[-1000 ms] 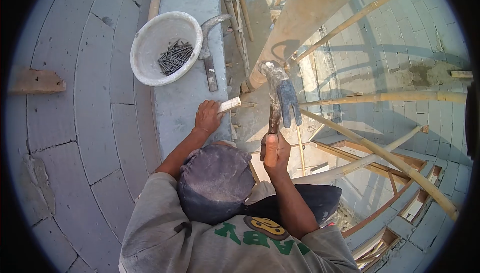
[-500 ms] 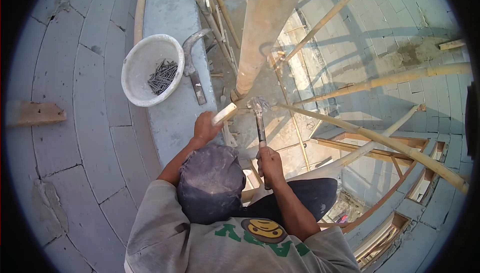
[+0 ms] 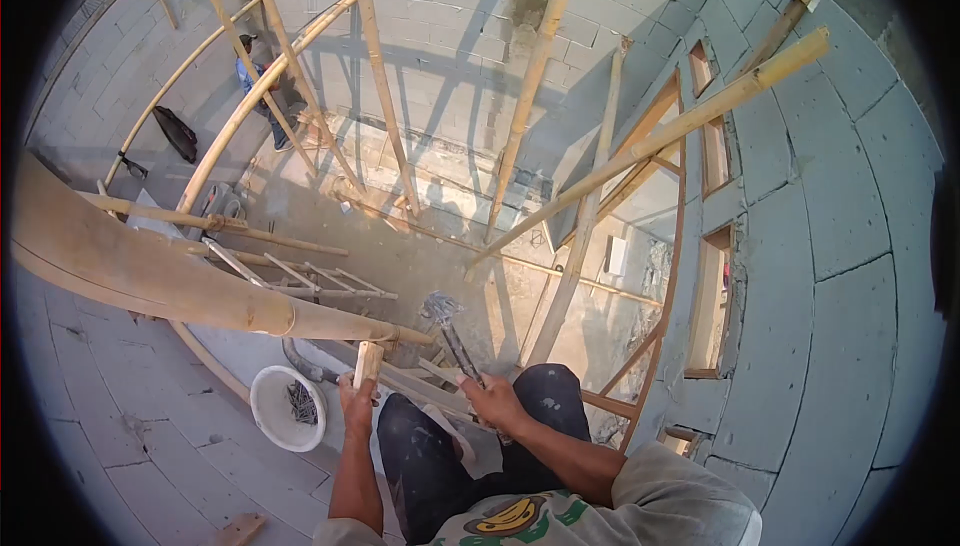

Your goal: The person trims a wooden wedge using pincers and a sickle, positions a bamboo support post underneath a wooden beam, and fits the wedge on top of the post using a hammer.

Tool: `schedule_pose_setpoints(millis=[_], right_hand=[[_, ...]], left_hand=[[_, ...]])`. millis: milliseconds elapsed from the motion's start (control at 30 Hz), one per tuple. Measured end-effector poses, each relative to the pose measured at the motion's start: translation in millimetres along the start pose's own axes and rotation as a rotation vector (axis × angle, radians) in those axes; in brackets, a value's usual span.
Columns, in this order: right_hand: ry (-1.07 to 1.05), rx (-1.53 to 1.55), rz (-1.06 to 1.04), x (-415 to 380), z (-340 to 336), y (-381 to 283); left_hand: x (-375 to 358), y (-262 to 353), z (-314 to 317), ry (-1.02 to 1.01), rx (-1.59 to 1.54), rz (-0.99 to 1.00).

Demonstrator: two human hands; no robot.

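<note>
My left hand [image 3: 357, 406] is closed around a short piece of light wood [image 3: 368, 360], held upright above my left knee. In my right hand [image 3: 495, 404] is a hammer [image 3: 459, 348], gripped by its dark handle; its pale, dirty head points up and away. The hammer and the wood are apart. To the left of my left hand stands a white bowl [image 3: 260, 408] with a heap of nails [image 3: 301, 403] in it. Beside the bowl a curved metal tool [image 3: 297, 356] shows only in part.
A thick pole [image 3: 190, 271] crosses in from the left, close to my hands. Bamboo poles [image 3: 690, 131] slant through the room below. A grey block wall [image 3: 820, 246] with wood-framed openings rises at right. Another person [image 3: 262, 91] stands far below at left, near a ladder [image 3: 320, 276].
My view has swung up and outward, bringing the far wall and the other person into sight. Both hands keep their hold on the wood and the hammer.
</note>
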State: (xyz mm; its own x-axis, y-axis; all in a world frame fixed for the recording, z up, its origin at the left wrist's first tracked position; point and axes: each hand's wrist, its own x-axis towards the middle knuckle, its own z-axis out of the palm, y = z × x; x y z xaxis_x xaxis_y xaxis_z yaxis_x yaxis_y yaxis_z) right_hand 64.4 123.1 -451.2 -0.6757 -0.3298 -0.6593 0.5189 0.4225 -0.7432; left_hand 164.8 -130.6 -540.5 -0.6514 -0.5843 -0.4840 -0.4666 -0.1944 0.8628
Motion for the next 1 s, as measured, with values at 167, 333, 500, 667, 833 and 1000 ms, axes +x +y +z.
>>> schedule_pose_setpoints(millis=[167, 333, 500, 667, 833, 1000], right_hand=[[0.301, -0.040, -0.325, -81, -46, -100], [0.532, 0.070, -0.638, -155, -83, -172], [0.588, 0.324, -0.776, -203, -123, -236], [0.695, 0.454, -0.684, -236, -160, -257], [0.965, 0.374, -0.646, -214, -238, -256], [0.992, 0.394, -0.849, -158, -369, -290]], left_hand=[[-38, 92, 20, -0.089, -0.053, 0.041], [-61, 171, 31, -0.261, -0.308, -0.081], [-96, 264, 18, -0.343, -0.349, -0.117], [-94, 290, 6, -0.256, -0.465, -0.156], [-90, 293, 9, -0.240, -0.463, -0.087], [-87, 293, 32, -0.044, -0.540, -0.100]])
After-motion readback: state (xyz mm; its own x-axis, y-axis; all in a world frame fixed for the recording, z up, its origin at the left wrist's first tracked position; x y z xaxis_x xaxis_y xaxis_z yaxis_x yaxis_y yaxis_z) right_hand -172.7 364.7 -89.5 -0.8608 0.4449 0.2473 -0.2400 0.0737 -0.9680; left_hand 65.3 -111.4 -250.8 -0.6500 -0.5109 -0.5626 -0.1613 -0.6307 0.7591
